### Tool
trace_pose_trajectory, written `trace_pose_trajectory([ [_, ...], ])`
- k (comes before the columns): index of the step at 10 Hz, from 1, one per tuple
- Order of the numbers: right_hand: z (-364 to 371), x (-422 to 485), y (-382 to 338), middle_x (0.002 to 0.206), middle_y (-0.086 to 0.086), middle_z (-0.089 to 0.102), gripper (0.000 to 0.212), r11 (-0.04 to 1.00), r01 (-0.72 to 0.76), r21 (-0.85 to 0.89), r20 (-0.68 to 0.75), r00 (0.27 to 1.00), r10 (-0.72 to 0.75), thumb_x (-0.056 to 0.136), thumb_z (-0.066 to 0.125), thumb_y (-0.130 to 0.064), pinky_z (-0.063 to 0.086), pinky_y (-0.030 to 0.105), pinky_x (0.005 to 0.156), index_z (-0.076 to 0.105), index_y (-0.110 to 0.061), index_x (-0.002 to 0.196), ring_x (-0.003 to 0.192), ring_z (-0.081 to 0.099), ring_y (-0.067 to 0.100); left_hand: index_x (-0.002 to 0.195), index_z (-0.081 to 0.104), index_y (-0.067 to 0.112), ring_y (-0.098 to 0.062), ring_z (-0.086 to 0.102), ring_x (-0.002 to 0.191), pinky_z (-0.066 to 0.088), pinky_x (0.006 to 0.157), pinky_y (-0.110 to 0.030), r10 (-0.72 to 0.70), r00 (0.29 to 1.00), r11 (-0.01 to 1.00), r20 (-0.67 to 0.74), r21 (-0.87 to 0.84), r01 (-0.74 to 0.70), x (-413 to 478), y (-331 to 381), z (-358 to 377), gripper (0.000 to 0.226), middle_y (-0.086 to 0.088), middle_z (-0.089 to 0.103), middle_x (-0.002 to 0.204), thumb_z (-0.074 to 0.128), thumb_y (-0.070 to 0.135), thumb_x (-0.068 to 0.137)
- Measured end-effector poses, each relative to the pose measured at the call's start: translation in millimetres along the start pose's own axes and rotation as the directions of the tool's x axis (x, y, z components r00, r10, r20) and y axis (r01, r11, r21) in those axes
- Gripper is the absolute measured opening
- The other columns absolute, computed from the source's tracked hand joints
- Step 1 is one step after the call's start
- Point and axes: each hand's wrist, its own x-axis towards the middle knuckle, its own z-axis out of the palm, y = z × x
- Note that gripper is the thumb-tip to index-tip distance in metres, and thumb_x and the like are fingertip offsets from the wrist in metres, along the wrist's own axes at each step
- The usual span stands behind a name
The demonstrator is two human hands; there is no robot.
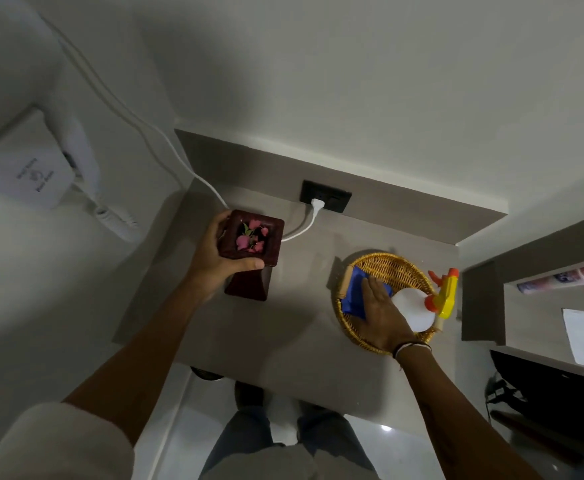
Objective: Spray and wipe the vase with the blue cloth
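Observation:
A dark red square vase [253, 276] with pink flowers inside stands on the grey counter [283, 334]. My left hand [214, 258] grips its rim from the left side. To the right, a round wicker basket [387, 263] holds the folded blue cloth [352, 292] and a white spray bottle [413, 308] with a yellow and orange trigger head. My right hand [382, 311] lies flat over the blue cloth, fingers extended and touching it, beside the bottle.
A white cable [304, 226] runs from a black wall socket [325, 195] past the vase. A white device [30, 161] hangs on the left wall. A shelf [560, 306] with a pink bottle and paper stands at the right. My legs show below the counter edge.

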Motion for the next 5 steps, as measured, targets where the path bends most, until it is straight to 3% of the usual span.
trace_pose_trajectory([
  [2, 1, 3, -9, 0.177, 0.021, 0.0, 0.092, 1.0, -0.013, -0.028, 0.024, 1.0, 0.013, 0.107, 0.059, -0.036, 0.005, 0.041, 0.133, 0.002, 0.001, 0.168, 0.166, -0.002, 0.033, 0.144, 0.059, 0.041, -0.019, 0.069, 0.134, 0.064, 0.096, -0.032, 0.041, 0.999, 0.999, 0.033, -0.021, -0.04, -4, -12, -11, 0.109, 0.004, 0.071, 0.146, 0.112, 0.036, 0.049],
  [3, 0, 2, -13, 0.178, 0.02, 0.001, 0.091, 0.999, -0.023, -0.046, 0.025, 0.999, 0.024, 0.107, 0.058, -0.036, 0.006, 0.041, 0.133, 0.001, 0.001, 0.168, 0.166, -0.001, 0.033, 0.146, 0.059, 0.044, -0.02, 0.069, 0.135, 0.063, 0.098, -0.032, -0.003, 0.998, 0.999, 0.059, -0.036, 0.005, -10, -15, -17, 0.112, 0.006, 0.071, 0.145, 0.112, 0.038, 0.048],
  [5, -12, -2, -30, 0.178, 0.018, 0.004, 0.091, 0.998, -0.039, -0.054, -0.116, 0.993, 0.033, 0.105, 0.058, -0.036, 0.006, 0.042, 0.133, 0.004, -0.002, 0.169, 0.166, -0.001, 0.033, 0.156, 0.051, 0.045, -0.016, 0.067, 0.138, 0.063, 0.1, -0.031, -0.02, 0.99, 1.0, 0.139, -0.016, 0.023, -17, -9, -25, 0.121, 0.013, 0.068, 0.149, 0.11, 0.043, 0.05],
])
